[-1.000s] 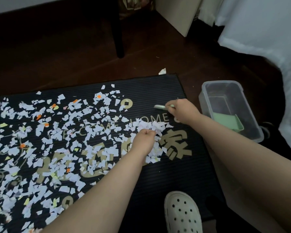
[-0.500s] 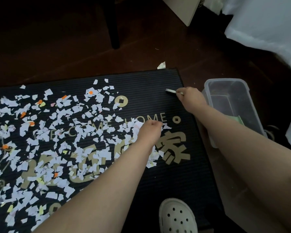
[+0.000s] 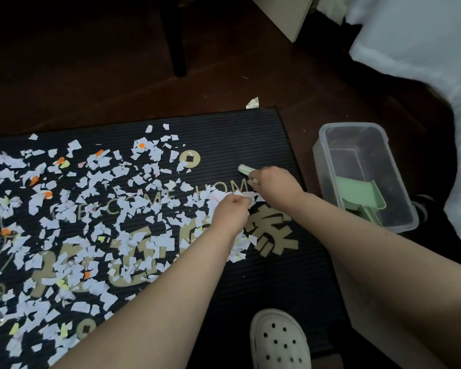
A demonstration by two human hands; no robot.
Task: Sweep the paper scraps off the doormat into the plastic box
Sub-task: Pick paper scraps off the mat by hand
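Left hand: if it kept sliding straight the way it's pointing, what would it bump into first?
The left hand points ahead and rightward, its fingers curled on paper scraps. Beyond that heap, it would probably meet the right hand, holding a pale green tool; depth is hard to judge.

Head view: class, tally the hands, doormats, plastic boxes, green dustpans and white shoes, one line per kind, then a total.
Hands: 2, left hand pinching paper scraps, right hand gripping a pale green tool
Doormats: 1
Plastic boxes: 1
Green dustpans: 1
White shoes: 1
Total: 6
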